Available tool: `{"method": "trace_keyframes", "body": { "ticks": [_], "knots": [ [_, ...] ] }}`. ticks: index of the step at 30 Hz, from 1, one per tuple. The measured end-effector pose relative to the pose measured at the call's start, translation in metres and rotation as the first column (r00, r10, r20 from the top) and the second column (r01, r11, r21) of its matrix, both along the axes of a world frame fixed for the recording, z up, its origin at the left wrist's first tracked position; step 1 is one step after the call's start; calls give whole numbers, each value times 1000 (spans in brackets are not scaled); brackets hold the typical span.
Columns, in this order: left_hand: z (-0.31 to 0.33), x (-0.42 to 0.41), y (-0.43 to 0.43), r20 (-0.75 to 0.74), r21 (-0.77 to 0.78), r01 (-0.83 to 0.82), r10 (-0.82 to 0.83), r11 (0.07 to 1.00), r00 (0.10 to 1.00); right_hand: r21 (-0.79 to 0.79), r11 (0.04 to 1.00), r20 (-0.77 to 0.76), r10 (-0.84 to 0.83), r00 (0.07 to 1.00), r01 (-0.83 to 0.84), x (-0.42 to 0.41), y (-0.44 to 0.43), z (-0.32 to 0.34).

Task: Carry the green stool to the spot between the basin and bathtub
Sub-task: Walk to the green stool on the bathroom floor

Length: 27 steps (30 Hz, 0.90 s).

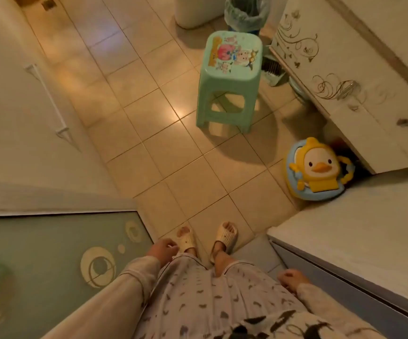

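A green plastic stool (231, 77) with a cartoon picture on its seat stands upright on the tiled floor, ahead of me and slightly right. It sits close to the white cabinet (344, 77) with swirl patterns. My left hand (161, 250) hangs by my thigh, fingers loosely curled, holding nothing. My right hand (292, 280) hangs at my right side, also holding nothing, fingers loosely curled. Both hands are far from the stool. My feet in pale slippers (225, 237) stand on the tiles.
A bin (247, 13) with a plastic liner stands behind the stool, beside a white rounded base (195, 13). A yellow duck child seat (316, 170) leans by the cabinet's corner. A frosted glass door (51, 253) is at my left, a white surface (359, 228) at my right.
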<state>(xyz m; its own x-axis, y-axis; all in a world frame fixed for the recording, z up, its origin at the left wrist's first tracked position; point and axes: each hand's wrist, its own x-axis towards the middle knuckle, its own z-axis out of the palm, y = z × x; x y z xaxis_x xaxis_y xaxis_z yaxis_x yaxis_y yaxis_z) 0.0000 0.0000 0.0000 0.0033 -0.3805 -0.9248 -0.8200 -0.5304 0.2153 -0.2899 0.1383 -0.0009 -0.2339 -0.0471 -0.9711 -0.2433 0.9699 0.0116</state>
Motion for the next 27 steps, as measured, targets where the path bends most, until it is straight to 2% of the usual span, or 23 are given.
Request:
{"method": "trace_keyframes", "body": {
  "ticks": [5,11,14,18,23,27],
  "knots": [
    [-1,-17,-18,-22,-54,-92,91,994,996,-36,994,-5,107,994,-107,-22,-33,-6],
    [-8,-17,-27,38,-125,-205,211,971,977,-219,975,-3,41,999,-41,-48,-102,-3],
    [-11,-15,-38,45,-78,-226,230,971,972,-342,939,19,34,999,-25,-54,-148,8],
    [-16,-13,-64,74,22,-159,157,987,985,-427,904,45,13,999,8,-56,-199,15],
    [-26,-10,-131,94,44,-82,78,996,993,-409,912,29,-37,999,46,-50,-245,10],
    [-20,-19,-204,24,44,-180,179,983,984,-332,941,-12,-81,997,72,-50,-266,4]
  ]
}}
